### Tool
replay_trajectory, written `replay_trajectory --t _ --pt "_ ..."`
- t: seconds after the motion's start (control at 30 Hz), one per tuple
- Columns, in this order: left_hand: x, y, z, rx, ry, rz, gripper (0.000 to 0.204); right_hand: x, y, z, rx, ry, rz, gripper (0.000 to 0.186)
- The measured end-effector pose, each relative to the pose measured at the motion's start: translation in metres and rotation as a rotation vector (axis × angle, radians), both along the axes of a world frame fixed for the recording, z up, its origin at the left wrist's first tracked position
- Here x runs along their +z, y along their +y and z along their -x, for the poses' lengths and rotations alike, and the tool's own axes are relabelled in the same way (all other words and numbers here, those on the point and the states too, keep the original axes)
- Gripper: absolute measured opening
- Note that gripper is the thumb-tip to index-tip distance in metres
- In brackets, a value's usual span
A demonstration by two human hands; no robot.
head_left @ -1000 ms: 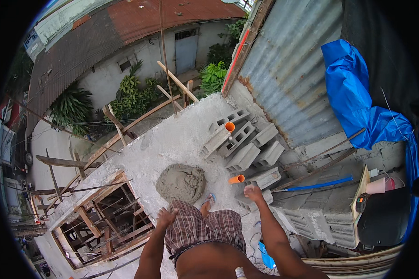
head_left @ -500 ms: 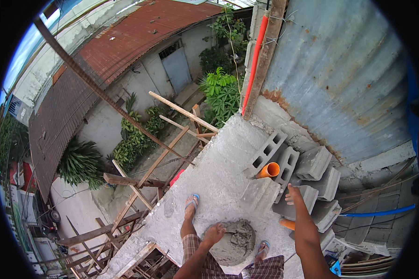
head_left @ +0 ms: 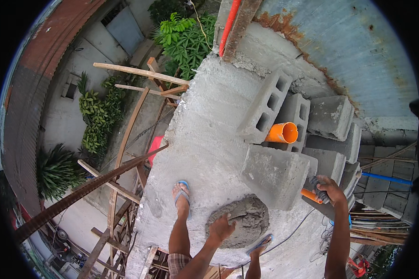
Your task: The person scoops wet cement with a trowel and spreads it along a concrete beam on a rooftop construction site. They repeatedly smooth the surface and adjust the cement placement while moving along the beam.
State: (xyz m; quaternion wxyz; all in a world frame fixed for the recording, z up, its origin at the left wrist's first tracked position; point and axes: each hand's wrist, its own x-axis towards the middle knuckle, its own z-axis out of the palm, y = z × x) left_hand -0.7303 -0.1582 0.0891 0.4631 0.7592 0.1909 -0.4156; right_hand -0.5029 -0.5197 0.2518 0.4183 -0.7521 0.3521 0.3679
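My left hand [head_left: 221, 229] hovers over the near edge of a round heap of wet grey mortar [head_left: 246, 216] on the concrete slab, fingers partly curled with thumb and forefinger apart; nothing shows in it. My right hand [head_left: 330, 190] is closed around a dark grey, ridged object [head_left: 319, 188] whose kind I cannot make out. It is beside a short orange pipe [head_left: 311, 195] at the stacked hollow concrete blocks [head_left: 277, 172]. Another orange pipe [head_left: 283, 133] pokes up between blocks farther off.
Along the slab's left side runs a rough edge with a drop, wooden scaffold timbers [head_left: 139, 74] and a slanting rusty steel bar [head_left: 93, 195]. A dark cable [head_left: 291, 231] trails over the slab near my foot. Corrugated metal sheeting [head_left: 340, 51] rises behind the blocks.
The view has tilted down and come closer to the slab. My right hand, empty and outstretched before, now grips the dark grey object. My left hand stays by the mortar, its fingers less closed.
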Motion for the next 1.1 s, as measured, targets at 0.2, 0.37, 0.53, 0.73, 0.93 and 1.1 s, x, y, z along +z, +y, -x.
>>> replay_trajectory --t 0.2,0.37,0.53,0.73,0.93,1.1 --pt "-0.001 -0.016 -0.018 0.84 0.415 0.362 0.042 -0.033 -0.014 0.25 0.05 -0.082 0.298 0.034" --pt "-0.01 -0.04 -0.001 0.81 0.375 0.158 0.045 -0.148 -0.003 0.356 0.059 -0.035 0.383 0.036" --pt "-0.02 -0.057 0.005 0.775 0.306 0.057 0.043 -0.288 -0.048 0.384 0.555 0.16 0.299 0.057" --pt "-0.022 -0.077 0.016 0.68 0.404 0.053 0.039 -0.246 -0.05 0.448 0.167 0.263 0.374 0.059" --pt "-0.026 -0.085 0.023 0.611 0.468 0.092 0.038 -0.281 -0.04 0.34 0.322 0.069 0.261 0.061" --pt "-0.02 -0.082 0.019 0.641 0.324 -0.003 0.037 -0.273 -0.082 0.427 0.403 0.239 0.404 0.066"
